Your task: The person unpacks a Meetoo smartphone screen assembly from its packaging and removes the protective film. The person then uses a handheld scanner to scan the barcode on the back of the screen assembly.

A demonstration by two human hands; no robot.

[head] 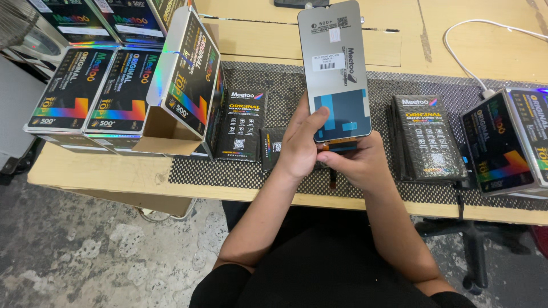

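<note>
Above a mesh mat [257,171] on a wooden workbench [85,171], a grey phone display panel [334,68] stands with its long axis running away from the person, both hands gripping its near end. The left hand [299,142] has its thumb on the face; the right hand [357,162] pinches beneath. An open carton [182,85] at left shows nothing inside; a stack of black packets [428,137] lies right.

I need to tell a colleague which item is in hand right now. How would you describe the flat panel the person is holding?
Start at the black perforated mat on the wooden table. Above its middle, both hands, left hand and right hand, hold up a flat grey screen panel. Unlike the boxes around it, it is thin, unboxed, with blue patches and white stickers.
</note>
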